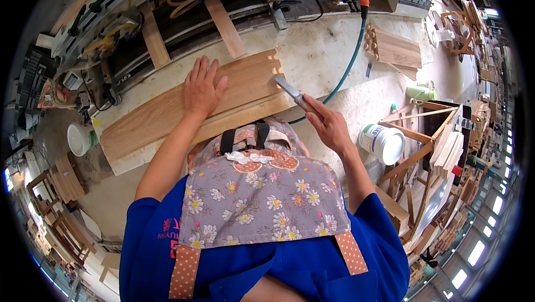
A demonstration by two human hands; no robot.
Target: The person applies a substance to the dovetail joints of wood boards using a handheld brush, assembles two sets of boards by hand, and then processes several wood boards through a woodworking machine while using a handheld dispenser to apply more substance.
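A long, curved wooden board (156,107) lies across the pale worktable, with small notches cut along its right end. My left hand (203,91) rests on its upper face, fingers spread and pressing flat. In my right hand (329,124) is a chisel (288,89), its wooden handle wrapped by my fingers. The flat grey blade points up and left, and its tip is at the notched end of the board. Whether the edge touches the wood I cannot tell.
Behind the table (334,40) stands a machine with rails and yellow hoses (192,3). A green hose (351,62) hangs down beside the board. Several notched boards (395,48) lie at the back right. A white bucket (383,143) stands right, another bucket (79,138) left.
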